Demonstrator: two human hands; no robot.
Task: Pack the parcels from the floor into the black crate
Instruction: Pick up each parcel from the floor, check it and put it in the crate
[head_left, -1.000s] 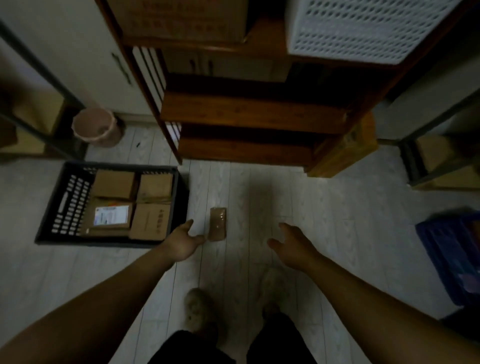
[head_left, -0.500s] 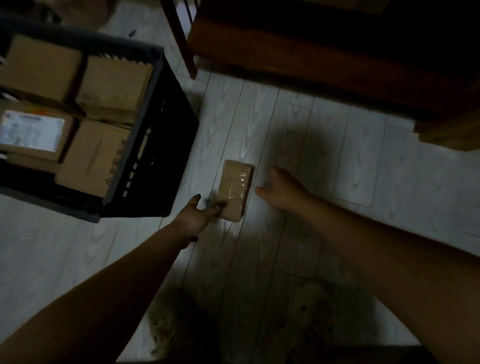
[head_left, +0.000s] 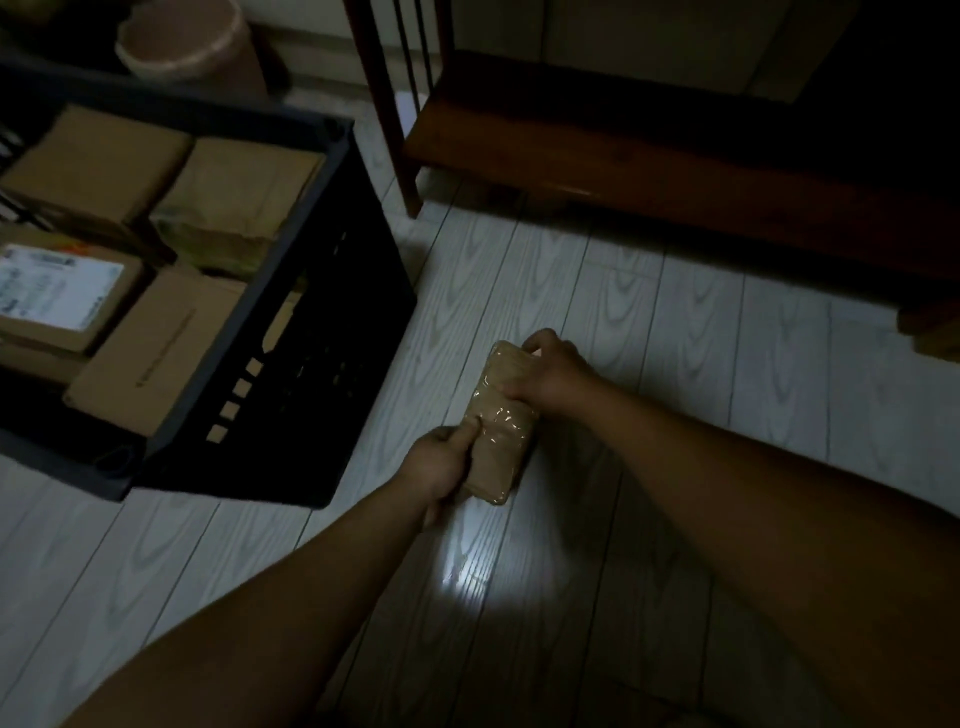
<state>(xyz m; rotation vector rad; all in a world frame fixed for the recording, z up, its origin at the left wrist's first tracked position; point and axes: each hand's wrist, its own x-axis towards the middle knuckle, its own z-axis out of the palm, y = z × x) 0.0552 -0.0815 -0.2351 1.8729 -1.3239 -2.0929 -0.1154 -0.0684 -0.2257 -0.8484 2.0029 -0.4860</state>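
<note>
Gripping both hands, a tan tape-wrapped parcel glistens.

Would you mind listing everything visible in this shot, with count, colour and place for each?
Wrapped parcel: one, tan under clear film, on the floor between both hands.
Black crate: one, black, on the floor at left.
Cardboard boxes: at least four, brown, inside the crate; one more layer may lie beneath.
Labelled box: one of those, brown with a white label, at the crate's left side.
Bin: one, pinkish, behind the crate at top left.
Wooden shelf unit: one, dark brown, along the top right.
Floor: pale wood-grain planks.
Left hand: gripping the parcel's near left edge.
Right hand: gripping the parcel's far right end.
</note>
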